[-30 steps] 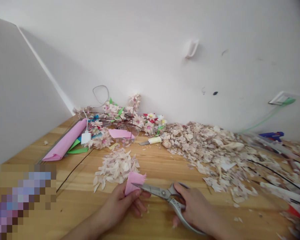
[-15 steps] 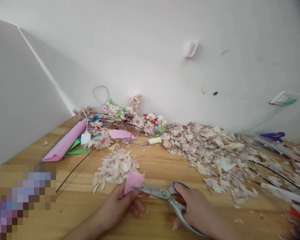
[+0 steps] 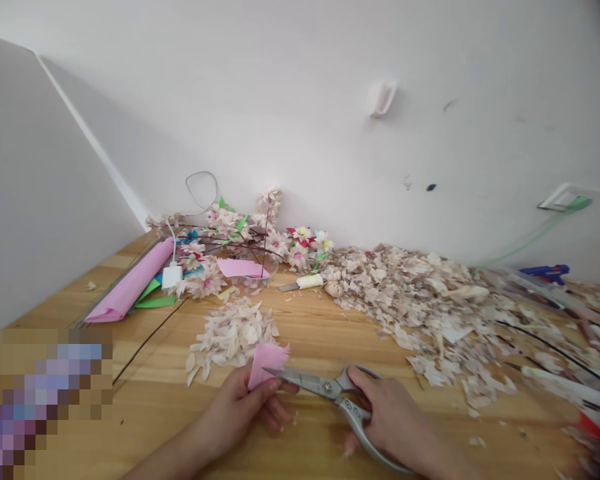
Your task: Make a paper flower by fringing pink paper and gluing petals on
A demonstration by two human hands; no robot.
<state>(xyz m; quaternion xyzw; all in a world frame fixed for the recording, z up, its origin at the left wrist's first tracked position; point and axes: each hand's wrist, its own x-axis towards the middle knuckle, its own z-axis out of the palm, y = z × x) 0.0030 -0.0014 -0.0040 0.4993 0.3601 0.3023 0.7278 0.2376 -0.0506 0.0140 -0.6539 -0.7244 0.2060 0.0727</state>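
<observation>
Between the thumb and fingers of my left hand point(image 3: 253, 400) is a small piece of pink paper point(image 3: 269, 363), its right edge cut into a fringe. My right hand point(image 3: 393, 413) grips the handles of metal scissors point(image 3: 327, 387), whose blades point left and lie across the paper near its fringed edge. How far the blades stand apart is hard to make out. Just behind the paper lies a small heap of pale, petal-like flakes point(image 3: 240, 328) on the wooden table point(image 3: 145, 427).
At the back left are handmade flowers point(image 3: 225, 220), a pink paper roll point(image 3: 130, 283) and a white charger point(image 3: 172, 275). A utility knife point(image 3: 303, 283) lies beside garlic bulbs point(image 3: 334, 287). Dry skins point(image 3: 420, 293) spread over the right, with a blue glue gun point(image 3: 545, 273) behind.
The scissor tips have shifted slightly upward on the pink paper. Both hands keep almost the same place.
</observation>
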